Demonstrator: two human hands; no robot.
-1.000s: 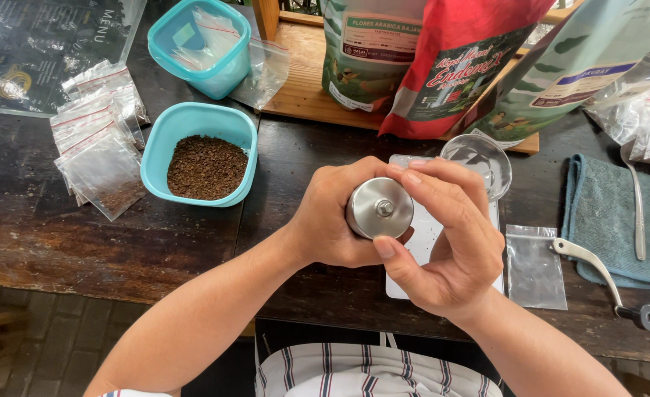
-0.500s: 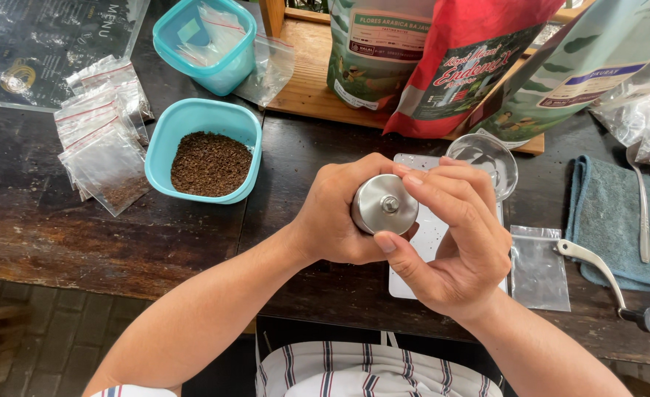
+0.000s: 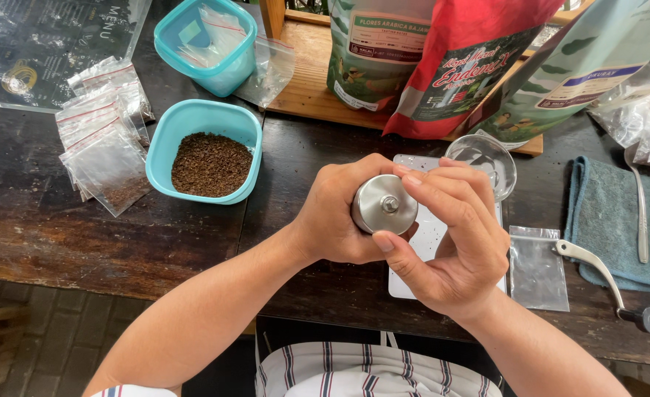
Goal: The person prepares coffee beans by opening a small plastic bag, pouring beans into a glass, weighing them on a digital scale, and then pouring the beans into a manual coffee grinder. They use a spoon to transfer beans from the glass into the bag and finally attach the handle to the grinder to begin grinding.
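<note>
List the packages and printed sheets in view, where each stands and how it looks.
Green-and-white pouch: upright on wooden tray, far centre.
Red glossy pouch: leaning beside it.
Pale green leaf-patterned pouch: far right.
Dark laminated sheet: flat, far left.
Small clear zip bags: heaped left of the bowl.

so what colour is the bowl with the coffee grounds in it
Turquoise bowl, clearest in the head view.

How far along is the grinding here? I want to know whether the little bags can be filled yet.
Done: a teal bowl already holds ground coffee. In hand: the left hand grips a steel hand grinder while the right hand pinches its top; the crank handle lies detached on the table. Left: the small plastic bags beside the bowl look mostly unfilled, and another lies empty.
</note>
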